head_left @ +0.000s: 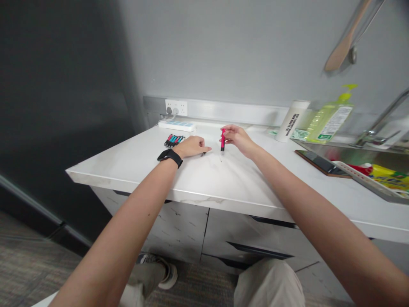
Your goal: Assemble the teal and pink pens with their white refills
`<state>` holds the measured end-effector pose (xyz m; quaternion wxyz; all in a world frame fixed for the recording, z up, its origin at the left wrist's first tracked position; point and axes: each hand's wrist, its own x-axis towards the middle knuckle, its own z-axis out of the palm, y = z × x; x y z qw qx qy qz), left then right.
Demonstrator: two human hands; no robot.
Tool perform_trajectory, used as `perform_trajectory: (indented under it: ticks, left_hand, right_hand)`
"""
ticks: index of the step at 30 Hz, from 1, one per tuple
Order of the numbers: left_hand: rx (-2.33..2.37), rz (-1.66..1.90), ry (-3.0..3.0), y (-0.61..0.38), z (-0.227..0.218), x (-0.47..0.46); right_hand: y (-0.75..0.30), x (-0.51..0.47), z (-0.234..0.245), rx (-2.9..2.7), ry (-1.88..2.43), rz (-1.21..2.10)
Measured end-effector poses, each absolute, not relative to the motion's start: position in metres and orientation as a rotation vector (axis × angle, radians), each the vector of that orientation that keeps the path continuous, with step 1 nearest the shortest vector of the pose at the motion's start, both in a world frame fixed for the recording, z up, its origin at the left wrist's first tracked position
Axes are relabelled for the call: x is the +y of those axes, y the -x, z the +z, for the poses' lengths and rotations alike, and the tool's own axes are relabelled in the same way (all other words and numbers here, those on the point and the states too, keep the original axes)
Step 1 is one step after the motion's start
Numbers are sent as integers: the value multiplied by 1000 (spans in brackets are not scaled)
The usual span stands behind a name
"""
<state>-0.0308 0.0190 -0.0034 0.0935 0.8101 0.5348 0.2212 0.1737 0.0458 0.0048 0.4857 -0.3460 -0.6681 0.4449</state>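
Dark piece (203,154) apparently partly hidden by left hand (192,146).

White table (128,157), grey-veined front edge. Directly on it: row of pens (173,140), left; power strip (177,125) at back; white tube (291,121), upright; phone (321,162) beside sink (341,152).

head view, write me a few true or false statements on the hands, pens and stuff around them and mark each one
1. The right hand holds a red and black pen upright. True.
2. The black watch is on the right wrist. False: the black watch is on the left wrist.
3. The power strip lies behind the row of pens. True.
4. The phone is in the sink. False: the phone lies on the counter.
5. The wooden spatula lies beside the pens. False: the wooden spatula is up against the wall.
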Motion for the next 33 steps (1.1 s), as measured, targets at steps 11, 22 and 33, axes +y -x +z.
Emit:
perform_trajectory:
  ticks: [11, 22, 33]
  left_hand:
    - [1562, 546, -2442, 32, -5, 21]
    - [1630, 488, -2416, 30, -1, 13]
    - [1610, 462, -2464, 31, -2, 17]
  right_hand:
    - [-175, 48, 7, -1558, 920, 945]
    - [-176, 45, 4, -1556, 1128, 979]
    - [-178, 46, 1, -1385, 1020, 1253]
